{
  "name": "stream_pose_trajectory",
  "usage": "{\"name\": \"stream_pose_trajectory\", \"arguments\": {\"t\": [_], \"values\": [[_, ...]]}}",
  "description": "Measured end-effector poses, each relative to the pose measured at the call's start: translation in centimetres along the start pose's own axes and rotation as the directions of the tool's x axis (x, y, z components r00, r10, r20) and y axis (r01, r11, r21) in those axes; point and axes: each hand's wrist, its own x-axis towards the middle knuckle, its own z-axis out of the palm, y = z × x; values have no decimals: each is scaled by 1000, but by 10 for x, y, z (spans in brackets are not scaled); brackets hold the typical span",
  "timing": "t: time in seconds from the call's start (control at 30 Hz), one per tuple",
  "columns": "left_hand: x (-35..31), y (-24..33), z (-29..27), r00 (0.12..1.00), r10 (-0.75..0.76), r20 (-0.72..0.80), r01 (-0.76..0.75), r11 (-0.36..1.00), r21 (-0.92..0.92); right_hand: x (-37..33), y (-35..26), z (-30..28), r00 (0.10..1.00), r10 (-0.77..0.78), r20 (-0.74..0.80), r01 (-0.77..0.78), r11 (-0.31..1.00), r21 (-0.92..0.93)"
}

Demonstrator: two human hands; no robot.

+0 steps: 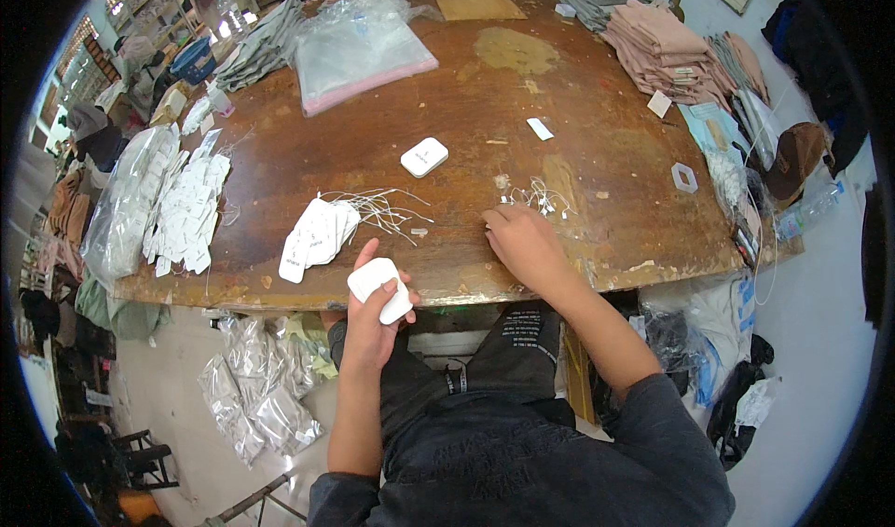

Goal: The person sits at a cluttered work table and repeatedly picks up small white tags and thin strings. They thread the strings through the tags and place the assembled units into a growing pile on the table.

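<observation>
My left hand (pixel 378 322) is closed around a small stack of white hang tags (pixel 380 289), held just over the table's near edge with the thumb on top. My right hand (pixel 525 246) rests at the tabletop with its fingers curled down and together; whatever lies under the fingertips is hidden. Right beyond it is a small tangle of white tag strings (pixel 543 195). Left of my hands lies a fanned pile of white tags (pixel 317 236) with strings (pixel 384 210) trailing to the right. Farther back sits another short stack of white tags (pixel 424 157).
The worn wooden table (pixel 466 89) carries a heap of white tags (pixel 191 205) beside a plastic bag (pixel 126 196) at left. Clear plastic bags (pixel 359 56) lie at the back. Folded pink garments (pixel 667 47) and a brown cap (pixel 800 159) are at right. Wrapped packages (pixel 256 383) lie on the floor.
</observation>
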Motion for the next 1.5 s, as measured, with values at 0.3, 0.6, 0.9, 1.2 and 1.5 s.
{"name": "stream_pose_trajectory", "arguments": {"t": [0.3,0.6,0.9,1.2,1.5], "values": [[29,-3,6,939,-142,312,162,986,-42,20,-5,-9,856,516,-21,-159,302,940],[28,-25,7,948,-139,288,262,851,-454,15,-40,26,970,90,-224,100,695,712],[33,4,-2,998,-44,50,53,983,-176,-1,11,12,964,166,-206,-8,797,604],[41,5,5,985,-166,45,172,961,-215,31,-23,0,972,200,-120,189,-375,908],[45,10,3,1000,4,3,-4,999,45,34,-84,24,919,388,76,-135,127,983]]}}
